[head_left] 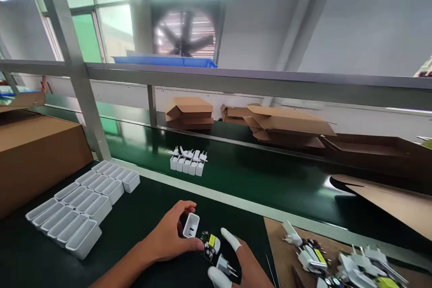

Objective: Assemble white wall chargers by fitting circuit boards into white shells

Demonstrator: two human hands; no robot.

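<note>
My left hand (170,236) is closed around a small white charger casing (191,225), with slots in its inner end facing me. Its thumb reaches the edge of a circuit board (210,242) that carries a yellow part. A white plug piece with metal pins (226,266) sits at the board's lower end. My right hand (245,261), with white covers on thumb and forefinger, grips this plug assembly from the right. The fingertips lie on either side of it, and its underside is hidden.
Rows of white open casings (72,213) lie at left beside a large cardboard box (43,157). More plug assemblies (357,263) rest on cardboard at right, near tweezers (272,270). Filled casings (187,164) stand on the green belt (243,171). A metal rail (236,83) crosses above.
</note>
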